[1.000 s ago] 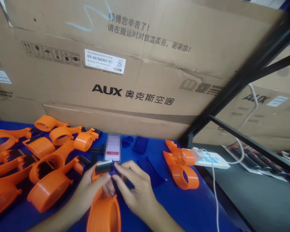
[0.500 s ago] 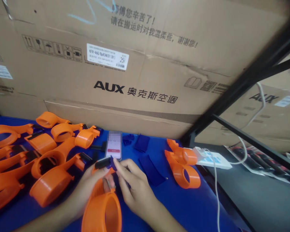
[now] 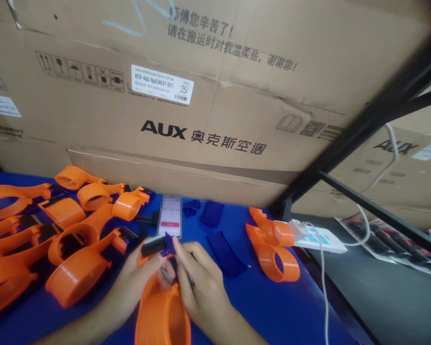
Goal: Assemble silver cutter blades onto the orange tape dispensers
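My left hand (image 3: pixel 136 280) grips an orange plastic ring-and-handle part (image 3: pixel 162 316) just below its black roller (image 3: pixel 153 247). My right hand (image 3: pixel 197 280) is closed beside it, thumb and forefinger pinching a small blue clip (image 3: pixel 170 245) pressed against the end of the black roller. Both hands meet over the blue table top (image 3: pixel 273 306), just in front of a phone (image 3: pixel 170 223) lying face up with a lit screen.
A pile of like orange parts (image 3: pixel 75 230) fills the left of the table. Two more orange parts (image 3: pixel 275 249) lie to the right, with blue curved pieces (image 3: pixel 224 247) between. A large cardboard box (image 3: pixel 201 96) walls the back. A white power strip (image 3: pixel 316 237) and black rack post (image 3: pixel 362 115) stand at right.
The orange part in my hands has shifted slightly right and tilted; my right fingers have slid along the black roller with the blue clip. The view has risen a little.
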A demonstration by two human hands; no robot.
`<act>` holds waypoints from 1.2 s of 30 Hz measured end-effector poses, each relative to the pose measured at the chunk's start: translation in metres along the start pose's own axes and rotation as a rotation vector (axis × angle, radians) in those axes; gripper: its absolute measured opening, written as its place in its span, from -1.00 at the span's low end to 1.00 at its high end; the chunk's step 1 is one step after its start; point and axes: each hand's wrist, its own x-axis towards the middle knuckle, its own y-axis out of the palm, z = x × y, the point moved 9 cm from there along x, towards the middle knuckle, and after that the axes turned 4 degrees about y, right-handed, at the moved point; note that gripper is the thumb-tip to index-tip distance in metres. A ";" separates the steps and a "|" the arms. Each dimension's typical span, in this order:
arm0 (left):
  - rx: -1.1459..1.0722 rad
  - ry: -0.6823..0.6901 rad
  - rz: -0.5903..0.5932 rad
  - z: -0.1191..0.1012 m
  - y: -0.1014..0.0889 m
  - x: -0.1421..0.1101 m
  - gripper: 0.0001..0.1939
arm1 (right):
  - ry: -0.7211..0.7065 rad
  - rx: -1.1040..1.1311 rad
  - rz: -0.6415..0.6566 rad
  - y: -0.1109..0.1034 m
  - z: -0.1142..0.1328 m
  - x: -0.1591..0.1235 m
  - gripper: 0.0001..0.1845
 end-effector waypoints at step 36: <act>0.038 -0.065 0.175 -0.011 0.022 -0.007 -0.56 | 0.429 0.637 0.168 0.009 -0.031 0.009 -0.53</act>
